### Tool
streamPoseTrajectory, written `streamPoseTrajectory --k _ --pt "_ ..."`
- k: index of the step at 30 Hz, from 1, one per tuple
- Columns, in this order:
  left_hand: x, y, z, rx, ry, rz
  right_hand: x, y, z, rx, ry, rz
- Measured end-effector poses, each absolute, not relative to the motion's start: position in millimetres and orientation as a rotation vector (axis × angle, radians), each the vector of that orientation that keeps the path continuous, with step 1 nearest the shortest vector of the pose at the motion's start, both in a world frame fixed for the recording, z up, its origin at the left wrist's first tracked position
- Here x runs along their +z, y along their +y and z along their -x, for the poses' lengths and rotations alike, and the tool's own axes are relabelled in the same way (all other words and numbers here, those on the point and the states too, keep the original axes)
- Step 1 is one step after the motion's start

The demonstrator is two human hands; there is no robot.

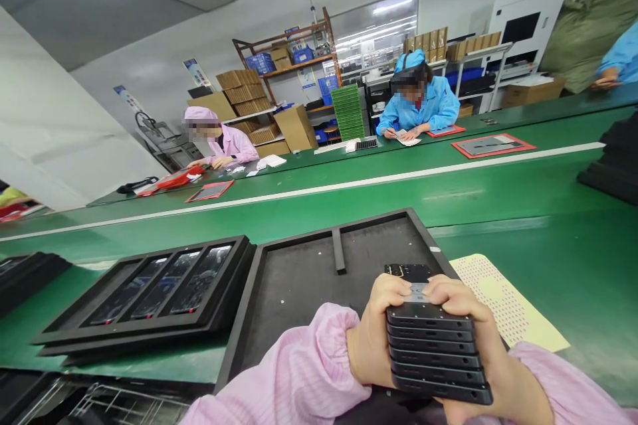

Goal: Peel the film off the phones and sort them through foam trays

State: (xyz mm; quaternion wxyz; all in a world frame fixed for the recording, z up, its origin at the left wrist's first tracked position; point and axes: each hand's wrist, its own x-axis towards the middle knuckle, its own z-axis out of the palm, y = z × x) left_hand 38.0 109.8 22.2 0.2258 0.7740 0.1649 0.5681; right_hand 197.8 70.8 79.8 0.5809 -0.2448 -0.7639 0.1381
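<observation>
Between my two hands is a stack of several black smartphones [433, 352], their bottom edges facing me and a camera block showing at the far end of the top one. My left hand [376, 325] wraps its left side, thumb on the top phone. From the right, my right hand [478, 325] closes round the other side, its thumb also on top and some fingers beneath. Under and beyond the stack lies a large black foam tray [299, 292] with a short divider.
Left of the tray, stacked black foam trays [119, 272] hold several phones in slots. A yellow sticker sheet [498, 299] lies right on the green bench [573, 265]. Across it, co-workers in pink [234, 146] and blue [443, 103] sit near red-edged mats [493, 145].
</observation>
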Motion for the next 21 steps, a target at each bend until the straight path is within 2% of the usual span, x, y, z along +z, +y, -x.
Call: streamPoseTrajectory --k 21 --pt "27.4 110.4 -39.8 1.61 0.501 -2.092 81.6 70.6 -194.1 0.309 -1.776 0.628"
